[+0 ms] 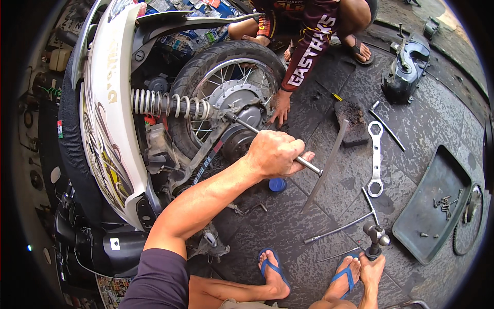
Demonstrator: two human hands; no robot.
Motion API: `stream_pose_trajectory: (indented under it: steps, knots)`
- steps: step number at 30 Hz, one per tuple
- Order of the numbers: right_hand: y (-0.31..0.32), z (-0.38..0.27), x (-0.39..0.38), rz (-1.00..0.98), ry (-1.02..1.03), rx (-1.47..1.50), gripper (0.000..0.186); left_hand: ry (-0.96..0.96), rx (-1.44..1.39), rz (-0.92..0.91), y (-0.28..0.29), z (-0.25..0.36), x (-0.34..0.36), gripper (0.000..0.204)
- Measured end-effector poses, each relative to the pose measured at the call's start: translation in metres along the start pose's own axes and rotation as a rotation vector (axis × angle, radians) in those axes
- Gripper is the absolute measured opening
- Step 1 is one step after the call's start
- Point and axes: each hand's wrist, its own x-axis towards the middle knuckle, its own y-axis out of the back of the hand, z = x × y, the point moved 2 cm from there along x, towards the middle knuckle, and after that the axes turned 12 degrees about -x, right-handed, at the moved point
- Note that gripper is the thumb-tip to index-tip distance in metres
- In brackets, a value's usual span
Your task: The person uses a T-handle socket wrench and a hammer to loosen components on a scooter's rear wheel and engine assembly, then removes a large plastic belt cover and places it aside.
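My left hand [276,153] is wrapped around the shaft of a T-handle wrench [310,166]. The shaft's far end meets the motorbike's rear hub area, beside the lower end of the white coil spring [170,104]; the exact bolt is too small to see. Its crossbar sticks out to the right of my fist. Low on the right, my right hand [371,270] grips a ball-peen hammer [376,235], head up, apart from the wrench. The spoked rear wheel [231,77] is still on the bike. Across from me, a co-worker's hand [280,107] reaches down beside the tyre.
On the dark tiled floor lie a double-ended ring spanner [376,159], another T-handle wrench [342,226], an L-shaped wrench [388,126] and a blackened block [352,122]. A tray [411,226] with several bolts is at right. A blue cap [277,184] sits below my left wrist. An engine cover [409,67] stands far right.
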Motion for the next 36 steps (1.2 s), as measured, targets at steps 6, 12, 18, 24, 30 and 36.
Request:
stream_pose_trajectory:
  steps: [6, 12, 18, 24, 30, 36]
  knots:
    - [-0.007, -0.033, 0.009, -0.038, 0.054, 0.054, 0.021, -0.026, -0.038, -0.021, 0.001, 0.0, -0.006, 0.044]
    - [-0.024, -0.076, 0.016, -0.171, 0.138, 0.074, 0.019, -0.054, -0.031, -0.078, 0.0, -0.002, -0.016, 0.044]
    - [-0.038, -0.099, 0.018, -0.249, 0.232, 0.167, 0.027, -0.118, -0.02, -0.145, -0.007, -0.004, -0.028, 0.045]
    - [-0.061, -0.096, 0.013, -0.274, 0.248, 0.261, 0.024, -0.134, -0.097, -0.12, 0.009, -0.009, -0.021, 0.045]
    - [-0.076, -0.103, 0.005, -0.178, 0.431, 0.367, 0.019, -0.139, -0.147, -0.191, 0.016, -0.008, -0.023, 0.044]
    - [-0.067, -0.162, -0.005, -0.162, 0.927, 1.029, 0.033, -0.121, -0.128, -0.173, 0.015, -0.011, -0.024, 0.043]
